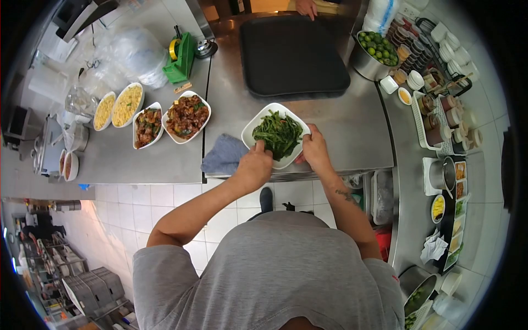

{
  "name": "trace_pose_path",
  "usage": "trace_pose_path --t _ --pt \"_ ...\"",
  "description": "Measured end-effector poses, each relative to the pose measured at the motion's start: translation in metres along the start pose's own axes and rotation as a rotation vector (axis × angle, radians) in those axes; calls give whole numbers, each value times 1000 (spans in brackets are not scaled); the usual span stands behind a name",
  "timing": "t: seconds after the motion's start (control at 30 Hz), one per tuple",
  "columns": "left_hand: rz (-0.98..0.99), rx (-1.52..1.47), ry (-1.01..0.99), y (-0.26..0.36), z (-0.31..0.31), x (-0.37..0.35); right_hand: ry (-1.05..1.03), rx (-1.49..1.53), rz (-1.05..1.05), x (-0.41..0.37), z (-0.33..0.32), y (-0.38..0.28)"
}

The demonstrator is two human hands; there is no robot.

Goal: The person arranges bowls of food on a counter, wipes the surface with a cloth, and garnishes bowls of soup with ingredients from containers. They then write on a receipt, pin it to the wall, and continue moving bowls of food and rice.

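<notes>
A square white dish [249, 135] of cooked leafy greens [278, 133] is at the front edge of the steel counter, between my hands. My left hand [256, 164] is closed on the dish's near-left rim, its fingertips beside the greens. On the right side, my right hand [315, 148] grips the rim, thumb and fingers around it. A crumpled blue-grey cloth [224, 153] lies just left of my left hand. Beyond the dish sits a large black tray [294, 55]; the two are apart.
Left are two white dishes of saucy meat [187, 116] [148, 127] and two of yellow rice [127, 104] [104, 111]. A green scale [181, 59] stands behind. A pot of limes [377, 49] is at back right, beside condiment jars [440, 121]. Another person's hand [307, 8] is behind the tray.
</notes>
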State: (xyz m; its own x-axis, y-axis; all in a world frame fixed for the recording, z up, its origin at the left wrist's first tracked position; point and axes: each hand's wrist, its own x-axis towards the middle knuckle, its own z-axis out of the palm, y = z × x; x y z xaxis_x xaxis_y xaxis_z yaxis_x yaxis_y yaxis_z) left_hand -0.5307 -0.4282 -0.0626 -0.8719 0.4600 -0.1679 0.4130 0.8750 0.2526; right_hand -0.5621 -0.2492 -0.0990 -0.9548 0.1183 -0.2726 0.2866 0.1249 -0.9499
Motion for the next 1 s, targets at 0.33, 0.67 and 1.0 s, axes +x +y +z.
trace_pose_path --t 0.33,0.67,1.0 --pt "-21 -1090 -199 -16 -21 8 45 195 105 -11 9 4" --pt "266 -1303 -177 33 -75 12 -493 364 -128 -79 -66 -8" --pt "688 -565 -104 93 -40 -2 -46 656 -17 -83 -109 37"
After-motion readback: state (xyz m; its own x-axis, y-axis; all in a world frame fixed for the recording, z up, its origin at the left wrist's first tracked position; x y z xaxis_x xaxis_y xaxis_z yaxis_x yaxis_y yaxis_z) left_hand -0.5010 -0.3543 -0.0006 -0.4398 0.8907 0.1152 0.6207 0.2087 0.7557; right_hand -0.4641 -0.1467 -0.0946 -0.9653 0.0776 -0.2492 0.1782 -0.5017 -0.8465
